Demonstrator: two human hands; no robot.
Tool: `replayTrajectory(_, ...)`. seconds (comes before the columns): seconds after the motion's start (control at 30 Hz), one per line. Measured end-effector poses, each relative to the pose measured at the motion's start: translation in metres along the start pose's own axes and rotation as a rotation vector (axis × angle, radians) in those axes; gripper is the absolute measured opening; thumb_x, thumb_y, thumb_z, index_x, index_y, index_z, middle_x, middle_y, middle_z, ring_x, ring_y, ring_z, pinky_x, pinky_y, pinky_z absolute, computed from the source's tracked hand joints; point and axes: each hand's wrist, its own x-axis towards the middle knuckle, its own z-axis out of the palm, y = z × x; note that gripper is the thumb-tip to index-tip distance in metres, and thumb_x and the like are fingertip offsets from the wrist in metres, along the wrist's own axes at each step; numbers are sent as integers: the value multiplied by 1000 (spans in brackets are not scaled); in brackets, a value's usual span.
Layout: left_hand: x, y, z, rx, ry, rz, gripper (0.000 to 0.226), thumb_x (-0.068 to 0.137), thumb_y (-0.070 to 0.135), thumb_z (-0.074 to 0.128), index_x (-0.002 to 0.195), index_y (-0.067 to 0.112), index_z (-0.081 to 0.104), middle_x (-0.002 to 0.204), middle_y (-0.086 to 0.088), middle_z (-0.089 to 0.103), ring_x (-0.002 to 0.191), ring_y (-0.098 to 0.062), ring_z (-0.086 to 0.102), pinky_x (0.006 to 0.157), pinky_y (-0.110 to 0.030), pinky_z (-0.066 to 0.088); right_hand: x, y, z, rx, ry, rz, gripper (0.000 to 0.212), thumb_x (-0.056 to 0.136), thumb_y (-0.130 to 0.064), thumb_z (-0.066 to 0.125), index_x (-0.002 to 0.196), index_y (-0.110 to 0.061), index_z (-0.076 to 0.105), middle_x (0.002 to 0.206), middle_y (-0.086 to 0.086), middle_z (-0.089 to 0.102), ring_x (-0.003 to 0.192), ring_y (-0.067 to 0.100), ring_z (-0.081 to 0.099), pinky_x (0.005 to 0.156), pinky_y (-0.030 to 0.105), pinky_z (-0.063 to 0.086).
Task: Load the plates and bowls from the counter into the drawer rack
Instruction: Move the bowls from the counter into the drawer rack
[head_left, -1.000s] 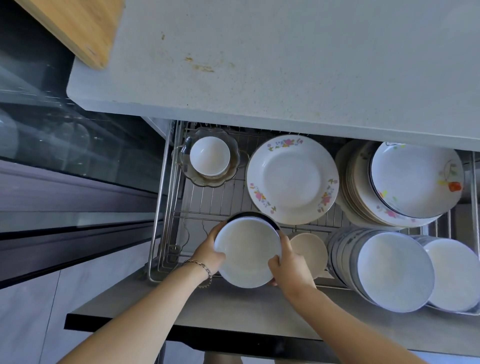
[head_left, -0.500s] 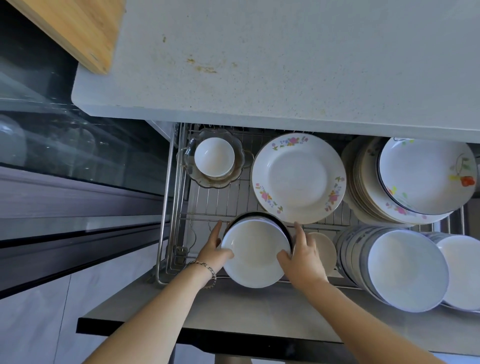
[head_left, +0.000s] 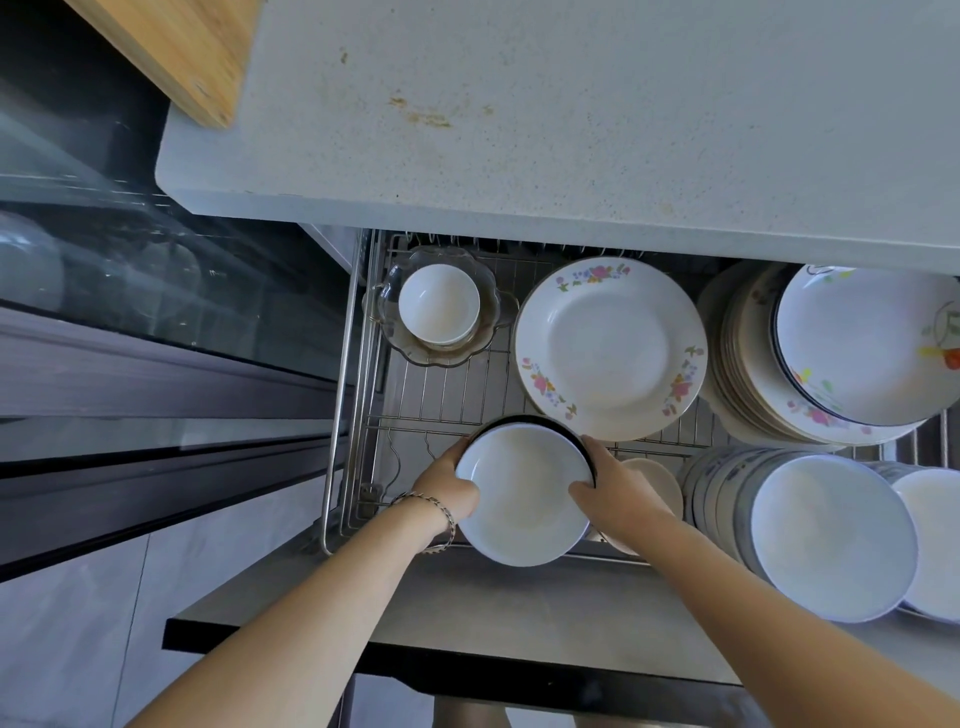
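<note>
The round white ceramic bowl with a dark outer wall tilts at the front left of the wire drawer rack. The left hand and right hand grip opposite rim edges (fingers curled round them). Bare wire lies open to its left, and a flowered white plate stands just behind.

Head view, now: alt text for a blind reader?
The left hand and right hand grip a white bowl at the front of an open wire drawer rack holding a floral plate and stacked bowls, below a grey counter.
</note>
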Motion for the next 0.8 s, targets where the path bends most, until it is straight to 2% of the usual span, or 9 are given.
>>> replayTrajectory(0.17, -4, 2, 1, 12, -4, 9, 74, 79, -10, 35, 137, 35, 40, 105, 2, 52, 96, -22, 47, 79, -28, 44, 2, -2, -5, -32, -26, -11, 53, 87, -15, 44, 138, -22, 36, 114, 14, 64, 97, 35, 61, 76, 35, 50)
replayTrajectory(0.3, -6, -1, 1, -35, -27, -7, 77, 76, -8, 37, 138, 38, 37, 104, 2, 53, 99, -25, 50, 90, -37, 52, 2, -1, -5, -48, -26, -4, 59, 87, -14, 43, 143, -23, 29, 113, 16, 64, 96, 36, 61, 76, 36, 49)
replayTrajectory(0.37, -7, -2, -1, -91, -34, -27, 74, 77, -8, 42, 138, 33, 37, 103, 1, 52, 101, -27, 50, 93, -42, 51, 2, -1, -3, -59, -27, 0, 60, 87, -15, 43, 144, -23, 26, 111, 18, 64, 94, 37, 61, 77, 39, 50)
replayTrajectory(0.47, -8, -4, -3, -153, -24, -56, 65, 80, -1, 53, 137, 24, 36, 105, -2, 50, 99, -27, 50, 93, -38, 48, 3, -1, -2, -81, -20, -7, 59, 87, -15, 43, 144, -21, 26, 111, 20, 64, 93, 36, 60, 76, 37, 49)
replayTrajectory(0.53, -13, -2, 0, -178, -21, -73, 73, 72, 12, 60, 139, 25, 34, 110, -4, 52, 100, -28, 51, 92, -37, 47, 3, -2, -2, -80, -16, -17, 59, 88, -15, 44, 144, -22, 27, 111, 19, 64, 87, 33, 59, 72, 33, 47)
replayTrajectory(0.6, -15, -2, 6, -200, -11, -83, 90, 58, 22, 59, 142, 30, 29, 119, -6, 54, 103, -28, 53, 91, -38, 50, 2, -3, -2, -72, -23, -20, 58, 89, -15, 45, 144, -22, 27, 114, 18, 63, 90, 34, 59, 72, 30, 44)
replayTrajectory(0.63, -15, -3, 8, -208, -5, -74, 92, 58, 23, 59, 144, 32, 27, 119, -5, 54, 102, -27, 53, 89, -37, 51, 2, -3, -3, -61, -30, -21, 58, 89, -15, 45, 144, -21, 28, 117, 16, 63, 93, 34, 59, 72, 29, 43)
replayTrajectory(0.7, -15, -6, 9, -226, 13, -34, 80, 73, 17, 63, 143, 33, 29, 113, -2, 53, 100, -24, 53, 86, -35, 50, 1, -2, -5, -38, -43, -23, 58, 89, -15, 48, 143, -20, 28, 116, 13, 62, 87, 29, 56, 73, 28, 41)
replayTrajectory(0.8, -12, -12, 3, -336, -30, -44, 49, 87, 17, 55, 132, 36, 43, 105, 2, 58, 95, -24, 59, 84, -42, 56, 2, -1, -12, -50, -88, -33, 56, 91, -26, 54, 142, -19, 32, 117, 7, 60, 90, 21, 53, 78, 25, 37)
